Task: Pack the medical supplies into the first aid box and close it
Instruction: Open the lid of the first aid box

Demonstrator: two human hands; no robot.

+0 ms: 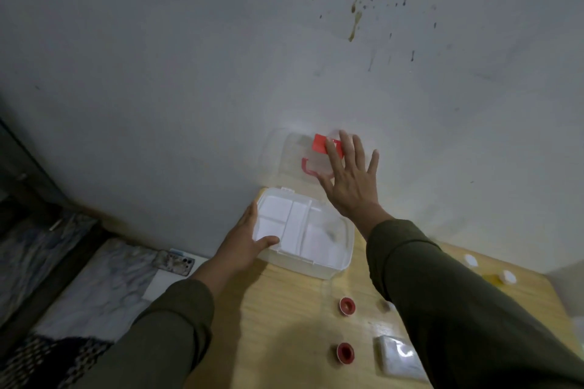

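A white plastic first aid box point(328, 262) stands open on the wooden table, its divided inner tray showing. The clear lid point(290, 151), with a red clasp and red handle, is raised against the wall. My left hand point(245, 241) holds the box's near left corner, thumb over the rim. My right hand point(350, 180) is spread flat with straight fingers against the raised lid. Two red-cored tape rolls point(347, 305) point(345, 352) lie on the table in front of the box. A wrapped white gauze packet point(399, 358) lies to their right.
Two white caps point(471, 260) point(508, 277) and a yellow item sit at the table's far right. A phone point(175, 264) lies on a white ledge left of the table. A stained grey wall stands directly behind the box. A patterned bedcover fills the lower left.
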